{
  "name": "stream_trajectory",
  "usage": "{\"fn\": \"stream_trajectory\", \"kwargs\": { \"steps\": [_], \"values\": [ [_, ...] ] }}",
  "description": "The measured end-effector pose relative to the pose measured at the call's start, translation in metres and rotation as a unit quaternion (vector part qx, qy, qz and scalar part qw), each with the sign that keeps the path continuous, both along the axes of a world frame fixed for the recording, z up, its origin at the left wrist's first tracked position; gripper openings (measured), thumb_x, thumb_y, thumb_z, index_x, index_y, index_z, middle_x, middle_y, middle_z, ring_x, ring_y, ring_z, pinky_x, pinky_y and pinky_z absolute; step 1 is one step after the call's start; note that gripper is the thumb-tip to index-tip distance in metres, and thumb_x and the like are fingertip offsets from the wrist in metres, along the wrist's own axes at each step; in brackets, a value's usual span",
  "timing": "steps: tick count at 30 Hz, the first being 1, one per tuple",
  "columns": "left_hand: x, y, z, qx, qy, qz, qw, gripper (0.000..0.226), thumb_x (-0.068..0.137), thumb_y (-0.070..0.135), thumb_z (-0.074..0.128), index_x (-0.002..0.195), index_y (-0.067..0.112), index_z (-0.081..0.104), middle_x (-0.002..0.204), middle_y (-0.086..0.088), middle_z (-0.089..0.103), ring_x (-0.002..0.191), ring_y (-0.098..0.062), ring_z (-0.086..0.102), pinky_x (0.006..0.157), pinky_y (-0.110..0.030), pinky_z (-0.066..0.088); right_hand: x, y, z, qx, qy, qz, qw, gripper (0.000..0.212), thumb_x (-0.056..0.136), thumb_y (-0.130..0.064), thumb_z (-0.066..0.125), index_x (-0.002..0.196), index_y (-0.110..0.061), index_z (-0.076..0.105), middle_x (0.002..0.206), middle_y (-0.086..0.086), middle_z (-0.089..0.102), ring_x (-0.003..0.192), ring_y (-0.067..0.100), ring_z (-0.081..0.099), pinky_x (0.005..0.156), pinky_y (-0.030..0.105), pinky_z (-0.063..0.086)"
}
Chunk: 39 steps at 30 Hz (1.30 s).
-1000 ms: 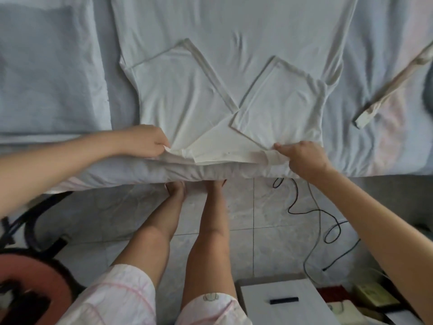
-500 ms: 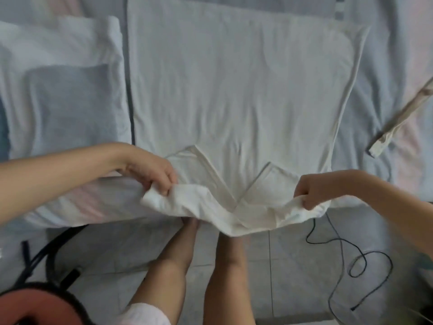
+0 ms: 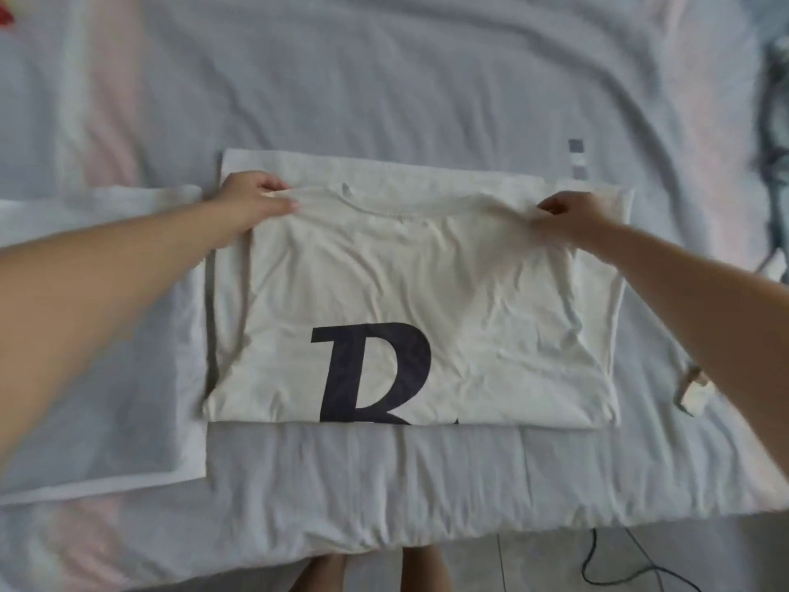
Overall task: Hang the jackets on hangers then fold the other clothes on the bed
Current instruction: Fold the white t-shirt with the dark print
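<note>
While both arms reached out over the bed w/ its pale grey-blue, pink-patched sheet, the cream cotton T-shirt w/ a big dark navy letter print lay flat on it. The T-shirt was folded over on itself, fold line on the side nearest the person, collar & print facing up on the upper layer.

The left hand was at the T-shirt's far-left corner, thumb & fingers curled in a pinch on the upper layer's shoulder edge. The right hand was at the T-shirt's far-right corner, fingers bunched & pinching that same layer; cloth puckered near both grips. The lower layer stuck out past the upper one on the far side & both flanks.

Just left of the T-shirt sat a folded white & pale grey garment; touching or only close, couldn't tell. Right of the T-shirt, partly under the right forearm, lay a beige fabric strap end. Beyond the T-shirt's far-right corner a small grey & white square mark showed on the bed. Nearer than the T-shirt, past the bed's edge, were grey tiled floor, a thin black cable & the person's bare legs. Far right of the T-shirt, a dark blurred object, too unclear to name.
</note>
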<state>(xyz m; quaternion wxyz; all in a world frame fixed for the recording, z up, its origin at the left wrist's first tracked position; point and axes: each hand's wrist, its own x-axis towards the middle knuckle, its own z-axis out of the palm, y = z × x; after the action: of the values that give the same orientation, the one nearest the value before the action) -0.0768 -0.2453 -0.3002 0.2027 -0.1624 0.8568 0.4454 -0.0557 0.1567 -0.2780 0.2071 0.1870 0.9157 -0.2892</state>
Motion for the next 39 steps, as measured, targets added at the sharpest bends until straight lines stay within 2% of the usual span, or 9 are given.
{"fn": "stream_trajectory", "kwargs": {
  "steps": [5, 9, 15, 19, 23, 27, 31, 35, 39],
  "values": [
    [0.001, 0.007, -0.02, 0.041, 0.068, 0.084, 0.993, 0.013, 0.083, 0.005, 0.069, 0.089, 0.016, 0.064, 0.047, 0.028, 0.056, 0.05, 0.013, 0.051, 0.061, -0.004, 0.038, 0.011, 0.0, -0.019, -0.019, 0.107, -0.142, 0.984, 0.015, 0.09, -0.031, 0.06, 0.092, -0.017, 0.067, 0.082, 0.001, 0.06, 0.079, 0.015, 0.054, 0.056, 0.025, 0.037],
    [-0.024, 0.015, -0.005, 0.065, 0.126, 0.111, 0.984, 0.014, 0.081, 0.008, 0.071, 0.09, 0.017, 0.065, 0.072, 0.015, 0.059, 0.066, 0.005, 0.051, 0.076, -0.015, 0.042, 0.003, 0.018, -0.02, 0.034, 0.141, -0.165, 0.975, 0.031, 0.097, -0.031, 0.048, 0.069, -0.017, 0.052, 0.078, 0.006, 0.051, 0.078, 0.016, 0.046, 0.064, 0.025, 0.029],
    [-0.042, 0.029, -0.022, 0.015, 0.096, 0.088, 0.991, 0.027, 0.08, 0.019, 0.075, 0.102, 0.005, 0.067, 0.082, 0.004, 0.062, 0.07, -0.002, 0.054, 0.063, -0.007, 0.039, -0.015, 0.024, -0.015, 0.011, 0.045, -0.113, 0.992, 0.037, 0.083, -0.051, 0.065, 0.1, -0.019, 0.064, 0.093, 0.005, 0.059, 0.087, 0.017, 0.054, 0.073, 0.026, 0.038],
    [-0.031, 0.03, -0.028, -0.028, 0.133, 0.161, 0.978, 0.031, 0.08, 0.028, 0.074, 0.103, 0.01, 0.063, 0.096, -0.002, 0.06, 0.085, -0.011, 0.053, 0.061, -0.004, 0.036, -0.016, 0.022, -0.018, -0.008, 0.079, -0.127, 0.989, 0.024, 0.08, -0.034, 0.073, 0.098, -0.019, 0.064, 0.095, 0.005, 0.065, 0.074, 0.012, 0.056, 0.063, 0.026, 0.042],
    [-0.002, 0.026, -0.026, -0.079, 0.141, 0.196, 0.967, 0.03, 0.085, 0.03, 0.067, 0.105, 0.012, 0.053, 0.103, -0.004, 0.057, 0.096, -0.02, 0.058, 0.072, -0.012, 0.042, -0.015, 0.019, -0.022, 0.061, 0.139, -0.177, 0.973, 0.023, 0.09, -0.032, 0.058, 0.106, -0.017, 0.063, 0.103, 0.004, 0.061, 0.11, 0.027, 0.055, 0.091, 0.034, 0.039],
    [0.032, 0.03, -0.025, -0.296, 0.255, -0.109, 0.914, 0.061, 0.086, 0.04, 0.049, 0.138, 0.009, 0.037, 0.144, -0.018, 0.034, 0.129, -0.036, 0.036, 0.105, -0.046, 0.027, -0.002, -0.003, -0.021, 0.151, 0.296, 0.103, 0.937, 0.041, 0.091, -0.03, 0.046, 0.128, -0.014, 0.051, 0.133, 0.01, 0.051, 0.127, 0.029, 0.042, 0.107, 0.037, 0.023],
    [0.033, 0.047, -0.033, -0.356, 0.198, -0.451, 0.795, 0.081, 0.082, 0.069, 0.027, 0.148, 0.038, -0.008, 0.16, 0.004, -0.01, 0.146, -0.025, -0.012, 0.109, -0.067, 0.001, 0.014, -0.018, -0.048, 0.22, 0.225, 0.593, 0.741, 0.064, 0.096, -0.057, 0.015, 0.151, -0.024, 0.022, 0.157, 0.003, 0.021, 0.143, 0.028, 0.025, 0.116, 0.045, 0.006],
    [0.001, 0.041, -0.033, -0.355, 0.01, -0.314, 0.88, 0.092, 0.078, 0.078, 0.038, 0.147, 0.042, -0.013, 0.156, 0.012, -0.024, 0.143, -0.03, -0.02, 0.105, -0.072, -0.002, 0.018, 0.014, -0.058, 0.236, -0.006, 0.146, 0.961, 0.071, 0.091, -0.069, 0.011, 0.15, -0.034, -0.008, 0.159, -0.008, -0.014, 0.148, 0.023, -0.007, 0.114, 0.057, -0.007],
    [0.015, 0.058, -0.019, -0.347, 0.013, -0.194, 0.918, 0.086, 0.085, 0.068, 0.036, 0.151, 0.031, -0.004, 0.158, 0.002, -0.02, 0.143, -0.035, -0.018, 0.107, -0.068, -0.01, 0.056, 0.009, -0.05, 0.299, 0.091, 0.116, 0.943, 0.071, 0.093, -0.052, 0.018, 0.153, -0.018, 0.001, 0.161, 0.008, -0.002, 0.147, 0.028, 0.0, 0.114, 0.054, -0.013]
  ]
}}
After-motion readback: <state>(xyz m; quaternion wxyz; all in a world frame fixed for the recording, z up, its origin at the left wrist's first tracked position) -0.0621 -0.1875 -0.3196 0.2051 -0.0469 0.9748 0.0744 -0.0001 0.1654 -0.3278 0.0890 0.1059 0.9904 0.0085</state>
